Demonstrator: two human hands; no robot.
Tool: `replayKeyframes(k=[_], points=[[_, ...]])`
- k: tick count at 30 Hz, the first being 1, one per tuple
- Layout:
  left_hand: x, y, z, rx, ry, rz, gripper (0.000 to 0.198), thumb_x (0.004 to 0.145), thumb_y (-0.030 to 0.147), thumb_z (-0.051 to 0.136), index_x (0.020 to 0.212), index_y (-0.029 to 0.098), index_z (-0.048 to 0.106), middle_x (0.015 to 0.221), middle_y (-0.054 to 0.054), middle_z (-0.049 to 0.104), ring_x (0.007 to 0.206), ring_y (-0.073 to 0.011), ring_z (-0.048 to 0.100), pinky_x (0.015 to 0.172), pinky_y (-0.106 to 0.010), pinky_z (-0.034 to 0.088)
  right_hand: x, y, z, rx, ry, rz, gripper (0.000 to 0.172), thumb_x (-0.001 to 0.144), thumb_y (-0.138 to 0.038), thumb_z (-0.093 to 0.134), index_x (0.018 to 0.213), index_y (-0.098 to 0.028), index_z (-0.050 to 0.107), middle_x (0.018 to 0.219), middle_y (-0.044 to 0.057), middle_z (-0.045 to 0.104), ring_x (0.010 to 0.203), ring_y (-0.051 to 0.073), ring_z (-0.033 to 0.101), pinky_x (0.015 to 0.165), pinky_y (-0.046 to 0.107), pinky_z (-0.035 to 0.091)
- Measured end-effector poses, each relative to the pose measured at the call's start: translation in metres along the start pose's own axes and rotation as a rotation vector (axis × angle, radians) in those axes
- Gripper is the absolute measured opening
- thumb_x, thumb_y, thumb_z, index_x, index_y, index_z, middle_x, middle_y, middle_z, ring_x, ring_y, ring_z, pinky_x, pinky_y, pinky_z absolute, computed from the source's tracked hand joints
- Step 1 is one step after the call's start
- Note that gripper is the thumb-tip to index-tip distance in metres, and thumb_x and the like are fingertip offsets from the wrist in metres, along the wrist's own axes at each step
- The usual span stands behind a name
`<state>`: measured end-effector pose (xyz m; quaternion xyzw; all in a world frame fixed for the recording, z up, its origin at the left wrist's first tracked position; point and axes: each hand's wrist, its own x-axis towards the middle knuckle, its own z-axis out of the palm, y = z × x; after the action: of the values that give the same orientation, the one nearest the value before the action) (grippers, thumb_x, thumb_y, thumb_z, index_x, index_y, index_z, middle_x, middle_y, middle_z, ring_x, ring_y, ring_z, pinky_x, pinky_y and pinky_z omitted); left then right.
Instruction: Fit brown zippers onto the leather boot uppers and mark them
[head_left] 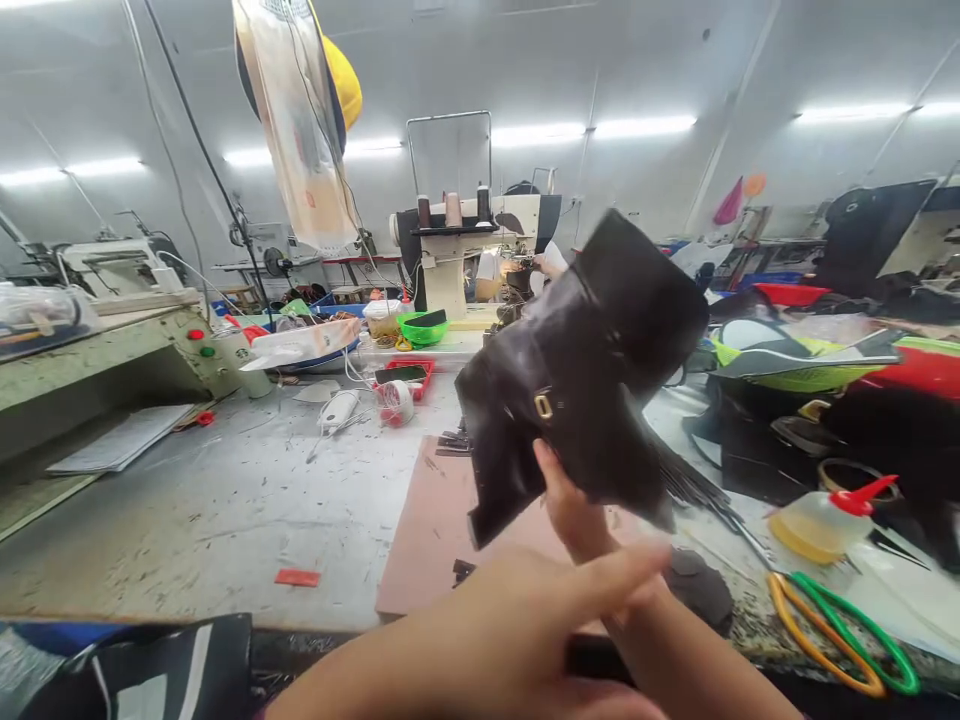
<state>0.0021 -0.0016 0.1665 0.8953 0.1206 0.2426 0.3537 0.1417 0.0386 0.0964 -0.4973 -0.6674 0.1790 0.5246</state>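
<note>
A dark leather piece (pixel 570 370), folded and creased like an unfinished bag part, is raised above the bench and blurred by motion. A small gold buckle (pixel 543 405) sits on its face. My right hand (pixel 574 505) grips it from below, with one finger lying on its front and the rest hidden behind. Nearer the camera, my left hand (pixel 547 610) crosses in front of my right wrist, fingers spread and nothing in them. Below the leather lies a pink board (pixel 420 540) with small dark strips (pixel 463 570) on it.
Scissors (pixel 840 630) with orange and green handles and a glue bottle (pixel 817 525) with a red tip lie at right. A sewing machine (pixel 450 270) with thread spools stands behind. Tape roll (pixel 396 402), green bowl (pixel 423 328) and red strip (pixel 297 577) are at left.
</note>
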Motion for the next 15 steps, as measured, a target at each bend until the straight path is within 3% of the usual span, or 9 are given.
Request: replayKeyframes(k=[1,2,3,4,5,9,10,12,15], points=[[-0.005,-0.005,-0.01,-0.003,0.112,0.012,0.049,0.08,0.035,0.055,0.126,0.027,0.041,0.099,-0.002,0.065,0.081,-0.0132,0.063,0.073,-0.021,0.049,0.006,0.005,-0.007,0.015,0.071,0.062,0.059,0.088,-0.048,0.027,0.139,-0.02,0.021,0.131,0.008,0.046,0.121,0.025,0.041,0.097,0.048,0.036],[-0.009,-0.013,-0.021,0.049,0.363,-0.02,0.033,0.081,0.029,0.053,0.114,0.028,0.05,0.093,0.001,0.066,0.074,-0.0101,0.063,0.071,-0.019,0.048,0.011,0.008,-0.015,0.035,0.144,0.122,0.055,0.087,-0.048,0.03,0.135,-0.02,0.031,0.125,0.008,0.052,0.117,0.026,0.045,0.096,0.049,0.037],[-0.012,-0.023,-0.032,0.141,0.658,-0.096,0.028,0.079,0.027,0.055,0.107,0.027,0.053,0.097,0.0,0.064,0.08,-0.0115,0.061,0.074,-0.022,0.048,0.013,0.009,-0.023,0.086,0.198,0.177,0.054,0.085,-0.049,0.035,0.13,-0.02,0.039,0.118,0.008,0.057,0.112,0.027,0.05,0.094,0.05,0.04],[-0.013,-0.035,-0.043,0.195,0.879,-0.189,0.037,0.073,0.03,0.062,0.108,0.023,0.052,0.105,-0.004,0.061,0.091,-0.0165,0.059,0.077,-0.026,0.047,0.013,0.009,-0.031,0.154,0.208,0.229,0.052,0.082,-0.05,0.042,0.125,-0.019,0.046,0.111,0.008,0.061,0.106,0.027,0.054,0.091,0.05,0.042],[-0.014,-0.047,-0.051,0.143,0.918,-0.295,0.052,0.065,0.036,0.067,0.111,0.019,0.049,0.111,-0.008,0.058,0.099,-0.0215,0.055,0.079,-0.03,0.047,0.011,0.007,-0.039,0.228,0.19,0.271,0.051,0.078,-0.05,0.049,0.118,-0.019,0.053,0.103,0.007,0.065,0.1,0.028,0.057,0.089,0.05,0.043],[-0.011,-0.078,-0.06,-0.425,0.396,-0.582,0.05,0.061,0.045,0.065,0.098,0.014,0.053,0.085,-0.008,0.063,0.08,-0.0233,0.061,0.062,-0.031,0.049,0.004,-0.002,-0.061,0.384,0.067,0.338,0.037,0.064,-0.046,0.068,0.093,-0.023,0.065,0.085,0.003,0.068,0.091,0.027,0.061,0.089,0.048,0.044],[-0.011,-0.079,-0.057,-0.482,0.349,-0.63,0.047,0.06,0.043,0.065,0.095,0.014,0.053,0.08,-0.006,0.062,0.074,-0.0217,0.061,0.058,-0.029,0.049,0.004,-0.004,-0.064,0.367,0.051,0.326,0.036,0.063,-0.046,0.068,0.091,-0.023,0.066,0.085,0.003,0.068,0.092,0.027,0.06,0.09,0.049,0.044],[-0.01,-0.076,-0.05,-0.477,0.384,-0.699,0.044,0.059,0.039,0.067,0.093,0.016,0.05,0.074,-0.002,0.06,0.067,-0.0184,0.061,0.055,-0.027,0.047,0.006,-0.007,-0.067,0.332,0.049,0.307,0.036,0.064,-0.047,0.068,0.091,-0.023,0.066,0.086,0.003,0.068,0.093,0.027,0.06,0.09,0.049,0.043],[-0.011,-0.068,-0.043,-0.406,0.412,-0.693,0.038,0.063,0.04,0.064,0.089,0.016,0.051,0.069,-0.001,0.059,0.062,-0.0163,0.059,0.057,-0.028,0.048,0.008,-0.012,-0.069,0.341,0.062,0.303,0.039,0.061,-0.049,0.069,0.09,-0.023,0.066,0.086,0.004,0.069,0.09,0.027,0.061,0.087,0.048,0.045]])
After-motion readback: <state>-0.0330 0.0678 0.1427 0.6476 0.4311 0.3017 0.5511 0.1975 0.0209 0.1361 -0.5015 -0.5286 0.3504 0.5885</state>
